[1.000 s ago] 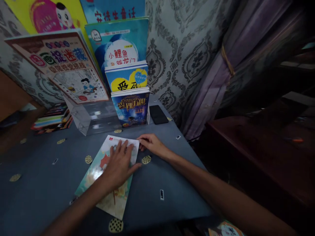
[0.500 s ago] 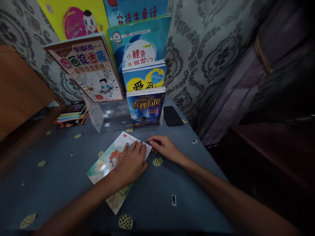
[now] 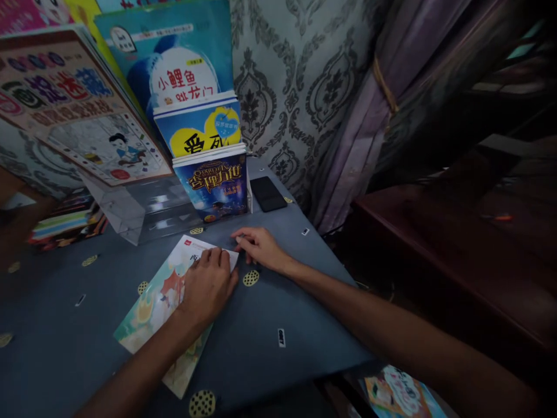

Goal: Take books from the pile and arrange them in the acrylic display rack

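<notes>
A thin paperback book with a pale green and white illustrated cover lies aslant on the table. My left hand rests palm down on its upper right part, fingers slightly bent, covering some of the title. Just beyond the book's top right corner is my right hand, its thumb and fingers curled together near the tabletop. Whatever those fingertips may hold is too small to make out. Behind both hands, a dark blue book stands at the front of a clear acrylic rack.
More books stand in the rack, including a yellow-and-blue book, a teal book and a brown-bordered book. A black phone lies right of the rack. Stacked books sit at left. Below the table edge is a colourful book.
The view has swung to the right, so the rack and book appear farther left. A dark red surface and a colourful book below the table show more. My hands keep nearly the same places by the book.
</notes>
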Motion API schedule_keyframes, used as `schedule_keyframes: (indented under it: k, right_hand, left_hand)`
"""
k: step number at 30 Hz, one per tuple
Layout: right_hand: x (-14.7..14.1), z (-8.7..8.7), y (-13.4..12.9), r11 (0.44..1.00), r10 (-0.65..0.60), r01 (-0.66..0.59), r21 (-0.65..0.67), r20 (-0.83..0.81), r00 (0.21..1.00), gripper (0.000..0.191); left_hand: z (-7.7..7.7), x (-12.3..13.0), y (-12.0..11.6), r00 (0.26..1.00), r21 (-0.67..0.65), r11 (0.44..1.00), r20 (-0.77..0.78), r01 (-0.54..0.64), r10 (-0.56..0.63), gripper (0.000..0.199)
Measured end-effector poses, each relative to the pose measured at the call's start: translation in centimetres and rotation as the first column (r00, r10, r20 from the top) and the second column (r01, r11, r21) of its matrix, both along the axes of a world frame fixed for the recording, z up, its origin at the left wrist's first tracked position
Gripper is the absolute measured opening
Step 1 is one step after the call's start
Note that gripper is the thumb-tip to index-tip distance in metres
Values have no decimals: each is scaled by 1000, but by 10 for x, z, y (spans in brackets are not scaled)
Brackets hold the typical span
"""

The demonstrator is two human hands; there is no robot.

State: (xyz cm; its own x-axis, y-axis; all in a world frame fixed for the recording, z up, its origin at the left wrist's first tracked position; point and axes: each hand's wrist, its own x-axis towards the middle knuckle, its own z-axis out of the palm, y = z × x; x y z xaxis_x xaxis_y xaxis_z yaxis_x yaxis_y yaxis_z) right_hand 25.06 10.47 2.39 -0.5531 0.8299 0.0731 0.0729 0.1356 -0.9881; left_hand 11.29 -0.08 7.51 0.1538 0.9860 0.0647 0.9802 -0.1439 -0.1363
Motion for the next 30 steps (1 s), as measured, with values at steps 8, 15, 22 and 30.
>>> schedule_keyframes:
  k: [8, 15, 22, 30]
  right_hand:
    - [0, 0, 0, 1000, 1, 0, 22, -11, 1000, 25]
    - [-1, -1, 1, 1000, -18, 18, 9, -1, 1000, 25]
    - [0, -2, -1, 999, -32, 32, 41, 1, 999, 32]
    - [-2, 3, -5, 994, -45, 43, 101, 23, 999, 35]
  left_hand:
    - [1, 3, 1, 1000, -25, 999, 10, -22, 23, 28]
    - [2, 4, 1, 998, -32, 999, 60, -19, 21, 31]
    - [3, 3, 1, 996, -60, 998, 85, -25, 30, 27]
    - [0, 0, 0, 998, -37, 999, 55, -9, 11, 28]
